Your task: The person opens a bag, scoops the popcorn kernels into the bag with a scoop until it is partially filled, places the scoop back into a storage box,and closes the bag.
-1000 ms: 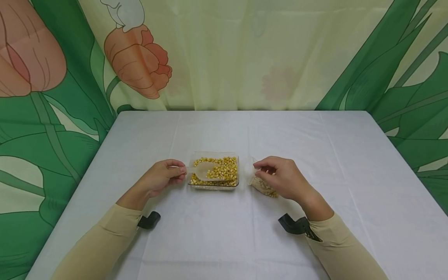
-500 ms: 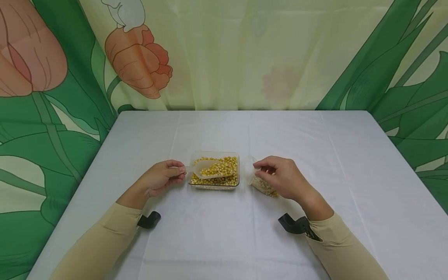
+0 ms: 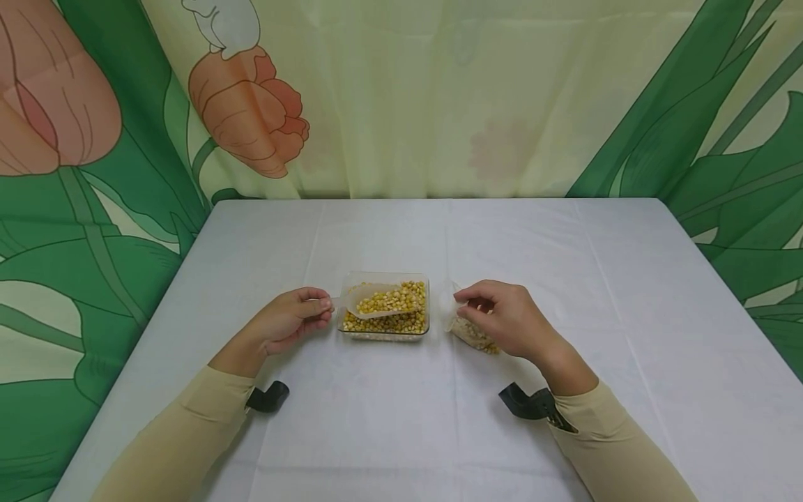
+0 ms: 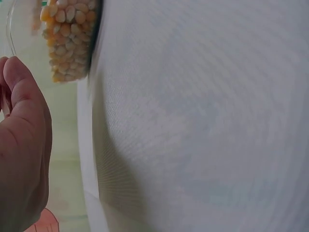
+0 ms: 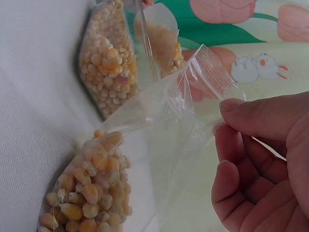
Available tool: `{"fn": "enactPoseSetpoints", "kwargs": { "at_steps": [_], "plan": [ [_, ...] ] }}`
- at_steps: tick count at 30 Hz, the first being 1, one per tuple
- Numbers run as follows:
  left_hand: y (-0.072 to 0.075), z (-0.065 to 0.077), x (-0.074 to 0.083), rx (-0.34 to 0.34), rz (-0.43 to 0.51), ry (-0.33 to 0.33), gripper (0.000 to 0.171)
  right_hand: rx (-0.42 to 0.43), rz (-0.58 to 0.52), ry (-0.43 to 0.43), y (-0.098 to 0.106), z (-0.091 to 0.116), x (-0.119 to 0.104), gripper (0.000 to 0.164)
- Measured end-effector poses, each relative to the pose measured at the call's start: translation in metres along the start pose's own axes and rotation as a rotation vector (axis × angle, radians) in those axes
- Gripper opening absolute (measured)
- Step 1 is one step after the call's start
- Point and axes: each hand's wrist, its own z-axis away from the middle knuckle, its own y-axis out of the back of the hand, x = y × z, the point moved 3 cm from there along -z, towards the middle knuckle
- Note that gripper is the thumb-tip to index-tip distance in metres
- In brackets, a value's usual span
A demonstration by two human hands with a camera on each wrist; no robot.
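My left hand [image 3: 297, 317] pinches the handle of a translucent scoop [image 3: 366, 294], whose bowl is heaped with corn kernels. The scoop hangs over a clear rectangular container [image 3: 383, 336] filled with yellow corn kernels. To the right of the container, my right hand [image 3: 502, 317] pinches the top edge of a clear zip bag [image 5: 164, 113] between thumb and index finger. Corn kernels [image 5: 89, 188] fill the lower part of that bag, which rests on the table. In the right wrist view the scoop's bowl shows above the container's rim.
A white cloth covers the table [image 3: 389, 425]. Behind it hangs a curtain [image 3: 408, 97] printed with flowers and leaves. A black strap-like piece [image 3: 268, 397] sticks out at the left wrist, and a similar one [image 3: 527, 403] at the right.
The scoop has tipped level and come up out of the corn, now heaped with kernels where its bowl held few before. The right hand and the bag have stayed in place.
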Motion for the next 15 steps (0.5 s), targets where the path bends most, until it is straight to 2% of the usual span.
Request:
{"fn": "enactPoseSetpoints", "kwargs": {
  "at_steps": [8, 15],
  "plan": [
    [-0.0002, 0.001, 0.0, -0.013, 0.059, -0.012, 0.006, 0.003, -0.002, 0.005, -0.0001, -0.0002, 0.0001, 0.017],
    [0.0002, 0.0011, -0.0001, -0.017, 0.096, -0.023, 0.006, 0.002, -0.007, 0.006, 0.0, 0.0001, -0.0001, 0.017]
  ]
}}
